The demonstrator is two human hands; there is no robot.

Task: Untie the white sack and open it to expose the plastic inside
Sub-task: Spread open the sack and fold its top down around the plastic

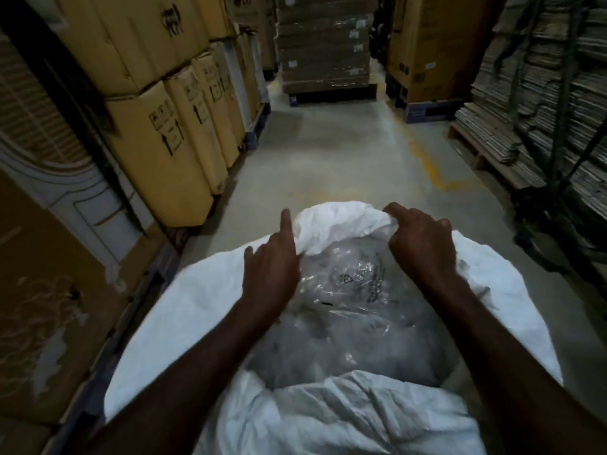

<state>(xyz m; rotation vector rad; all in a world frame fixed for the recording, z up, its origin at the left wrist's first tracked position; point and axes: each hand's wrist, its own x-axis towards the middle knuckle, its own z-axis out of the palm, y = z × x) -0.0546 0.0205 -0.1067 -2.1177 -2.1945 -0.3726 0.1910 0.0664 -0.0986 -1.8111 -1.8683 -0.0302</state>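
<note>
Fingers: our right hand (422,244) is clamped on the white sack (184,310) rim at 1 o'clock; left hand (271,274) pinches the rim at 11, index out. Sack sits at 6, already untied, plastic (348,303) showing. Next, we judge: spread the rim wider.

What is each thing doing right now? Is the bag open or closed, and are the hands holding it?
White woven sack: untied, mouth pulled open.
Clear crinkled plastic inside: uncovered, showing through the opening.
Left hand: on the far rim, forefinger pointing out, grip unclear.
Right hand: closed on the far rim.
Brown cardboard boxes: shut, stacked upright.
</note>
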